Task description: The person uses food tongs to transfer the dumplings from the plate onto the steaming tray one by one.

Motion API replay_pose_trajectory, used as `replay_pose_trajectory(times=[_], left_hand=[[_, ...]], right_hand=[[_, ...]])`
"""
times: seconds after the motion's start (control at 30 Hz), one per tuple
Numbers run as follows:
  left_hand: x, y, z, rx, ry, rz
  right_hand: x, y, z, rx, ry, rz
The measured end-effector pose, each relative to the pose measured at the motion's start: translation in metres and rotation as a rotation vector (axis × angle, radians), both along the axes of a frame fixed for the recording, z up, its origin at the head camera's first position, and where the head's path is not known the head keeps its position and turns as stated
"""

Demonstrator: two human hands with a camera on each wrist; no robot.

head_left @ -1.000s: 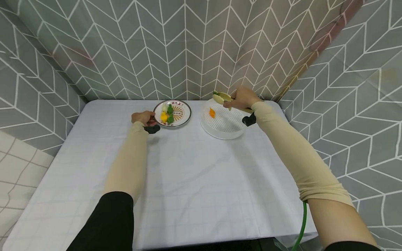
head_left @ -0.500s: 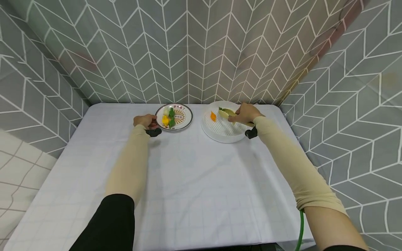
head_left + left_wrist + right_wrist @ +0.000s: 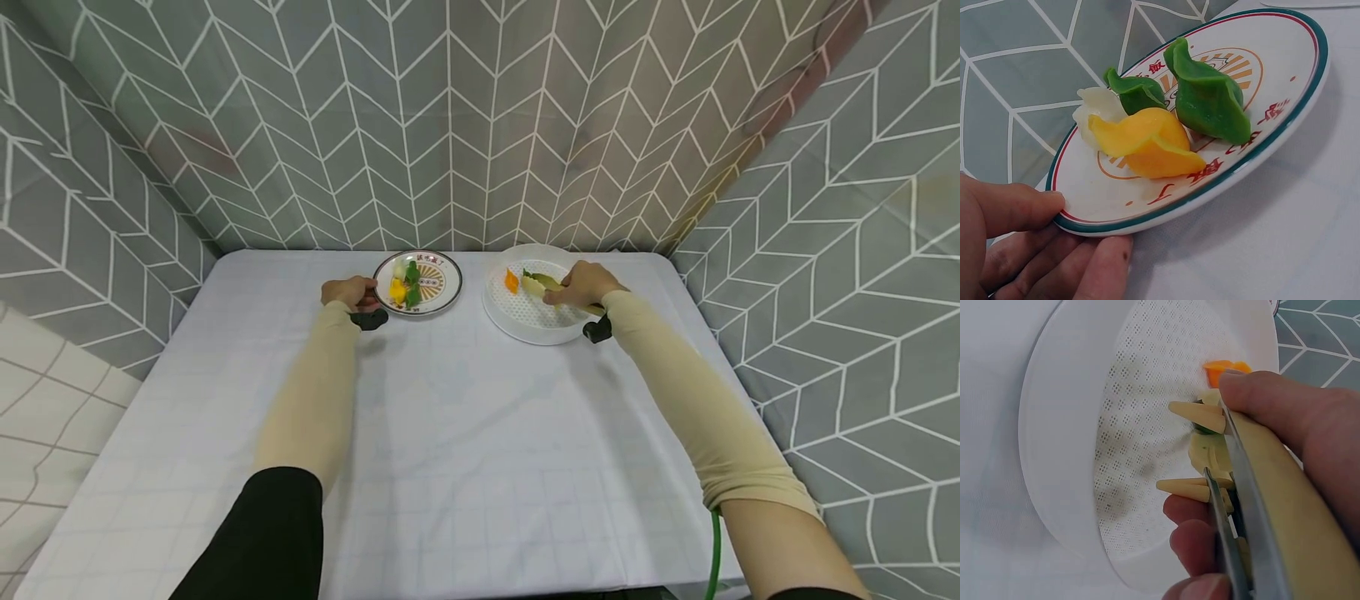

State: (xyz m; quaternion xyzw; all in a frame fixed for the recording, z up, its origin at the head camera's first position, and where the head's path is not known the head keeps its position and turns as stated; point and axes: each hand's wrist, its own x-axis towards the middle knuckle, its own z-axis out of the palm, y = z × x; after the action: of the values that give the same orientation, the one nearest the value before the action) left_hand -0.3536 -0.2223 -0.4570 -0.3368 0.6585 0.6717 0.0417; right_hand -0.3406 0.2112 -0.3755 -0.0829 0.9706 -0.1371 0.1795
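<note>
My left hand [image 3: 348,292] grips the near-left rim of a round plate [image 3: 442,302], thumb on top and fingers beneath. On the plate, in the left wrist view, lie a yellow dumpling [image 3: 1147,144], two green dumplings [image 3: 1210,100] and a white dumpling [image 3: 1099,112]. My right hand [image 3: 585,283] holds tongs [image 3: 1279,506] with pale yellow ends low over a round white steamer tray [image 3: 525,329]. A green dumpling [image 3: 528,274] shows at the tongs' tips, mostly hidden by them; whether they still clasp it I cannot tell. Beside it an orange dumpling [image 3: 512,281] rests on the perforated bottom.
A white cloth [image 3: 465,450] covers the table. Grey patterned curtains [image 3: 420,125] stand right behind the plate and tray and along both sides. A green cable [image 3: 714,554] hangs by the right arm at the table's front edge.
The tongs with the green dumpling have come down from above the tray's far rim to its bottom, beside the orange dumpling. My left hand keeps its grip on the plate.
</note>
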Motion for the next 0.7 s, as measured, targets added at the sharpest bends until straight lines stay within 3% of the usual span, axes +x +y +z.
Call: replay_pose_trajectory(times=[0.17, 0.7], left_hand=[[-0.001, 0.001, 0.001, -0.009, -0.014, 0.012], [0.0, 0.001, -0.001, -0.049, -0.002, -0.036]], right_hand=[[0.001, 0.002, 0.002, -0.002, -0.022, -0.015], [0.005, 0.01, 0.012, 0.047, -0.071, -0.003]])
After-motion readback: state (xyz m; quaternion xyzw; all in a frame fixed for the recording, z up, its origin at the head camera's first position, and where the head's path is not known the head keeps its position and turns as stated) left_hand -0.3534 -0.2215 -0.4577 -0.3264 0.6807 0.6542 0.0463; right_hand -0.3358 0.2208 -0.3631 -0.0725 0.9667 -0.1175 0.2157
